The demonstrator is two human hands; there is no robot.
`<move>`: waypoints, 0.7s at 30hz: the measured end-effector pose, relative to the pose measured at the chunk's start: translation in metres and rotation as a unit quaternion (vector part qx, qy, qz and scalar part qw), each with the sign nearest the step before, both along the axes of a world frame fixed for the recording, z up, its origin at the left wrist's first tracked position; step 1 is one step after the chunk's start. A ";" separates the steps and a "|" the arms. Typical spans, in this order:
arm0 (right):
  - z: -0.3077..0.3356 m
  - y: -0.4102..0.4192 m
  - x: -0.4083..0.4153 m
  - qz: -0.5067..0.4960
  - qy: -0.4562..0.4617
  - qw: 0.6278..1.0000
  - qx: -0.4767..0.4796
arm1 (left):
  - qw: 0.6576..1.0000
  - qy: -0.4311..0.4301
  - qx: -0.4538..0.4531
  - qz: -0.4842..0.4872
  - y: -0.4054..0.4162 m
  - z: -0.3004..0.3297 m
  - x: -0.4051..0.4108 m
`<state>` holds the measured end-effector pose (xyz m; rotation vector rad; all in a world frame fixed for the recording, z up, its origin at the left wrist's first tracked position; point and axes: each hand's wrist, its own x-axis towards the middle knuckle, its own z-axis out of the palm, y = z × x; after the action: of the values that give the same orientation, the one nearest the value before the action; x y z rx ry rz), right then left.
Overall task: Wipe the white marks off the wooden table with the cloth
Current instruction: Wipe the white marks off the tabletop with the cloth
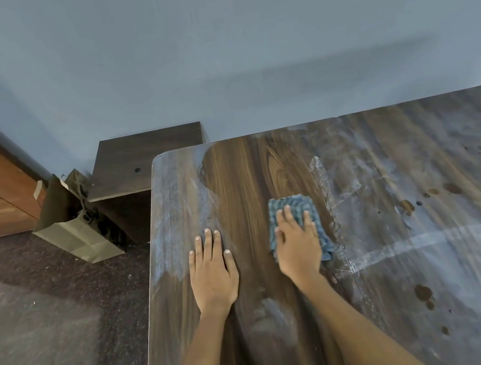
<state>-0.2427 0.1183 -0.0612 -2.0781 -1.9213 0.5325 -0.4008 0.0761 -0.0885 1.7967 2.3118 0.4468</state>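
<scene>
Right hand (299, 245) presses flat, fingers spread, on the blue cloth (295, 205). Left hand (213, 269) lies flat, fingers together, on the tabletop (241, 175). White marks (403, 247) lie right of the cloth.

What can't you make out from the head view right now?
- Table surface under the cloth: hidden by it and the right hand.
- Wooden table to the right and near end: cut off by frame edges.
- Paper bag contents: dark, too small to tell.
</scene>
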 end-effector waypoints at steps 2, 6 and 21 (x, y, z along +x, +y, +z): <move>-0.001 -0.013 -0.017 0.079 0.008 0.997 0.010 | 1.000 0.000 -0.003 -0.004 -0.006 -0.001 -0.001; -0.005 -0.059 -0.003 0.245 0.029 0.969 0.013 | 1.000 0.006 -0.010 -0.018 -0.017 -0.001 -0.001; 0.002 -0.093 -0.004 0.124 -0.010 0.992 0.028 | 0.999 -0.016 -0.022 -0.038 -0.041 0.006 0.001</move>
<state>-0.2465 0.0253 -0.0593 -1.8277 -2.1954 0.5029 -0.4001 0.0349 -0.0822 1.8359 2.2062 0.4066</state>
